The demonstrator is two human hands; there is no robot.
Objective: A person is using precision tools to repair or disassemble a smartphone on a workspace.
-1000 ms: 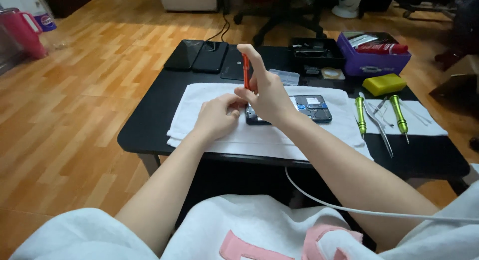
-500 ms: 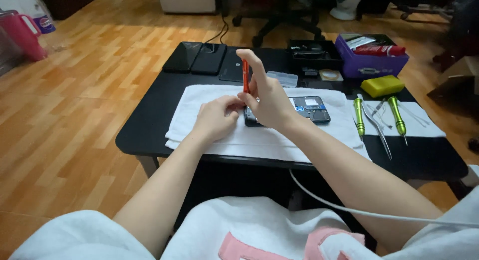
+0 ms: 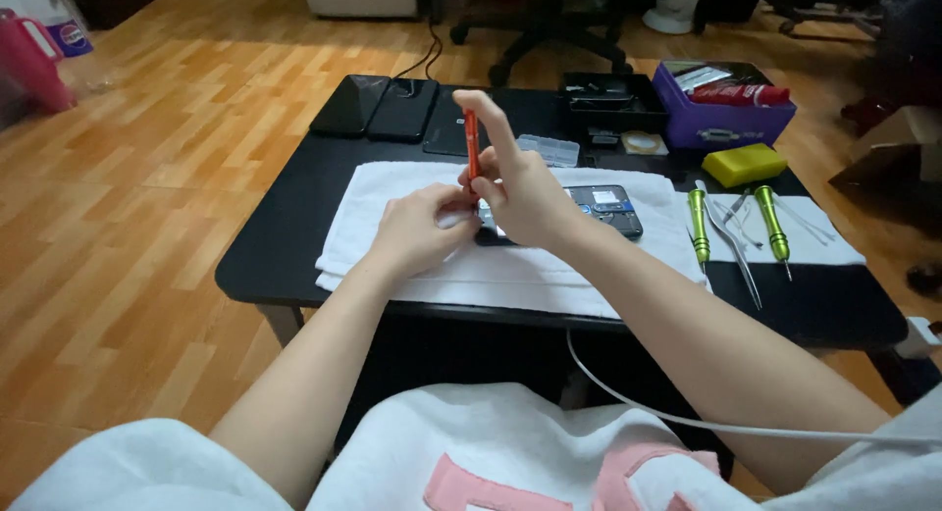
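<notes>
The right hand (image 3: 520, 192) is closed around a slim red screwdriver (image 3: 471, 146), holding it upright with the index finger stretched up along the shaft and past its top; the tool's tip is hidden behind the fingers. Directly under that hand lies an opened phone (image 3: 599, 205), its inner parts showing, and the hand covers the phone's left end. The left hand (image 3: 417, 231) rests beside it with fingers curled down, the fingertips at the phone's left edge (whether they pinch anything there cannot be made out).

Both hands and the phone sit on a white towel (image 3: 392, 202) spread over the black counter (image 3: 285, 246). To the right, on a smaller white cloth (image 3: 829, 248), lie two green-handled screwdrivers (image 3: 698, 227) with metal tweezers (image 3: 738, 261) between them. Behind these sits a yellow sponge-like block (image 3: 744, 164), and farther back a purple box (image 3: 721, 122) with a red tube in it, next to a black tray (image 3: 610, 101). At the counter's far left edge lie two dark phones (image 3: 378, 107) side by side. A small clear plastic case (image 3: 548, 149) rests just beyond the towel. A white cable (image 3: 687, 418) crosses the lap.
</notes>
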